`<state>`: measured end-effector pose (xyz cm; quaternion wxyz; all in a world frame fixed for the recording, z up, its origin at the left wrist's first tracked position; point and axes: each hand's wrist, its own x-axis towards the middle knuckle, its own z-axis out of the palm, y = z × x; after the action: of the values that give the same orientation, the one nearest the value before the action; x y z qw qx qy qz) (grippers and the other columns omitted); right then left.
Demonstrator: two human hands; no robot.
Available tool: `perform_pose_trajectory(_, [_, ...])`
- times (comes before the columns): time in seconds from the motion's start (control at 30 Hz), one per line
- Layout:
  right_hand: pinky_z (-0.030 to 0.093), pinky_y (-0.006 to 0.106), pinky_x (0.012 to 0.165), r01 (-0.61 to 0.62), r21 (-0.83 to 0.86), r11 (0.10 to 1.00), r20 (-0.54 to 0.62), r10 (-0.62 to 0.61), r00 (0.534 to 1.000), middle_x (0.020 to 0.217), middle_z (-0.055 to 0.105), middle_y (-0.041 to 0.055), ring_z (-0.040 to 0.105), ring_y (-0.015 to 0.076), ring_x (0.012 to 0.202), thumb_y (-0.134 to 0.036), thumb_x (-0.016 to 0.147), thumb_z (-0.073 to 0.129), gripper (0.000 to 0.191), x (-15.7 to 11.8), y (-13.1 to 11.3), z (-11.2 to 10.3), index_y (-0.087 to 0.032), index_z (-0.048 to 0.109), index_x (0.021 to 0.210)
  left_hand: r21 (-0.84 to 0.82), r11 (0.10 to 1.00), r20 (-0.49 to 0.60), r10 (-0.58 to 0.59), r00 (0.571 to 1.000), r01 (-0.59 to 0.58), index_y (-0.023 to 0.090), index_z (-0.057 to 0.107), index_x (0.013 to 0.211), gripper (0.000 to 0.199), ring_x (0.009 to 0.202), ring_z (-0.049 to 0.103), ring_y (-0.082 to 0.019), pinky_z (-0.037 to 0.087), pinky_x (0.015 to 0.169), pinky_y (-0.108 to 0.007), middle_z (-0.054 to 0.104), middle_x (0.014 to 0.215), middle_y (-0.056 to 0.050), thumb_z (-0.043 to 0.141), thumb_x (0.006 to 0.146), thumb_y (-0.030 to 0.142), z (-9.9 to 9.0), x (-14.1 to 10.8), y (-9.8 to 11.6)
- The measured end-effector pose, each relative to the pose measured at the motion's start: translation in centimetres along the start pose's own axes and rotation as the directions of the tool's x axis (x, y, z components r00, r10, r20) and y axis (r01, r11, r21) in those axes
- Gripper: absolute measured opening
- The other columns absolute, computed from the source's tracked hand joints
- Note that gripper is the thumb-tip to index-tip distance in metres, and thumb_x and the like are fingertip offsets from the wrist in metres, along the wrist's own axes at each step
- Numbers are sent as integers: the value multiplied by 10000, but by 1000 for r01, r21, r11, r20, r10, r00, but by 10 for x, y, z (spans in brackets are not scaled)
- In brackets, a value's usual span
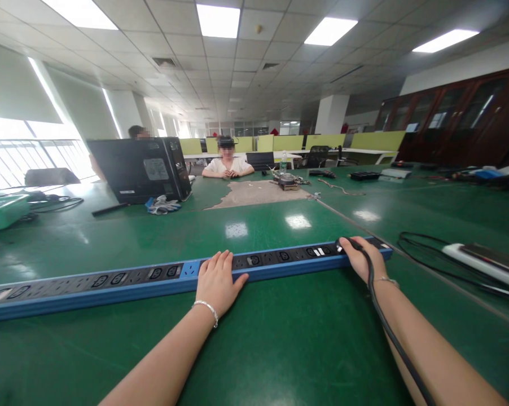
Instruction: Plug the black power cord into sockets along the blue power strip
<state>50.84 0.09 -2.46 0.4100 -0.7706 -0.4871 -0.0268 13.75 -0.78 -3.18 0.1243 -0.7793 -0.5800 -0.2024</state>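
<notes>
A long blue power strip point(220, 272) with a black socket face lies across the green table, running out of view at the left. My left hand point(217, 282) rests flat on it near the blue socket point(189, 270), fingers stretched over the top and thumb apart along the near side. Toward the strip's right end, my right hand point(361, 259) is closed around the plug of a black power cord point(379, 310). The plug is at the socket face, mostly covered by my fingers; how far it sits in cannot be made out. The cord trails over my right wrist toward me.
A black computer case point(140, 169) stands at the back left, with gloves point(163, 205) beside it. A green basket point(4, 211) is at the far left. A white power strip point(487, 268) and loose cables lie at right. Across the table sits a person point(228, 163).
</notes>
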Motion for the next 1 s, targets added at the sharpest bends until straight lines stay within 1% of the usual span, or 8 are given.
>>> perform_pose_trajectory(0.13, [436, 374, 768, -28, -1, 1000, 22, 28, 999, 810, 668, 81, 590, 253, 807, -619, 684, 449, 476, 5, 4, 1, -201, 643, 802, -1, 1000, -3, 1, 1000, -1, 142, 483, 1243, 560, 1237, 403, -260, 291, 1018, -416, 505, 1310, -114, 415, 829, 513, 0, 0, -1])
perform_pose_trajectory(0.3, [442, 353, 723, 26, 58, 998, 52, -29, 998, 733, 661, 57, 592, 232, 741, -601, 682, 481, 427, 6, 2, -2, -204, 632, 729, -8, 1000, -2, 4, 1000, -4, 146, 483, 1242, 559, 1239, 401, -261, 288, 1020, -418, 504, 1310, -111, 419, 827, 514, 1, 0, -1])
perform_pose_trajectory(0.47, [437, 340, 711, 18, 47, 999, 59, -20, 998, 744, 663, 49, 590, 227, 750, -579, 687, 488, 398, 5, -2, -4, -213, 633, 742, -3, 1000, -2, 2, 1000, -2, 135, 483, 1241, 563, 1236, 403, -261, 288, 1018, -415, 501, 1314, -111, 421, 827, 511, 0, 0, -1])
perform_pose_trajectory(0.63, [439, 337, 706, 35, 91, 995, 54, -40, 998, 721, 661, 41, 587, 220, 745, -580, 668, 496, 402, 6, 0, -2, -209, 639, 729, -1, 1000, -4, 4, 1000, -4, 125, 482, 1241, 566, 1238, 400, -262, 286, 1017, -415, 505, 1309, -118, 415, 830, 509, 1, 0, -1])
perform_pose_trajectory(0.77, [439, 335, 677, 29, 130, 991, 69, -38, 997, 697, 661, 42, 583, 219, 717, -586, 639, 515, 410, 10, -2, -3, -199, 639, 691, -7, 1000, -8, 4, 1000, -4, 138, 479, 1245, 558, 1242, 396, -257, 279, 1023, -412, 500, 1316, -111, 416, 830, 507, 3, 0, -2])
perform_pose_trajectory(0.9, [438, 343, 677, 10, 100, 995, 100, -20, 995, 694, 662, 40, 587, 225, 715, -589, 633, 521, 411, 12, -5, -5, -201, 645, 697, -9, 1000, -4, 0, 1000, 0, 139, 474, 1250, 567, 1245, 393, -258, 273, 1028, -411, 494, 1322, -107, 426, 824, 511, 4, 0, -3])
perform_pose_trajectory(1.0, [443, 349, 706, 23, 79, 997, 79, -30, 996, 720, 668, 40, 594, 227, 735, -588, 642, 517, 409, 12, -4, -4, -206, 647, 706, -13, 1000, -1, -1, 1000, 1, 144, 475, 1250, 566, 1245, 393, -257, 273, 1029, -410, 494, 1322, -104, 424, 825, 513, 3, 0, -2])
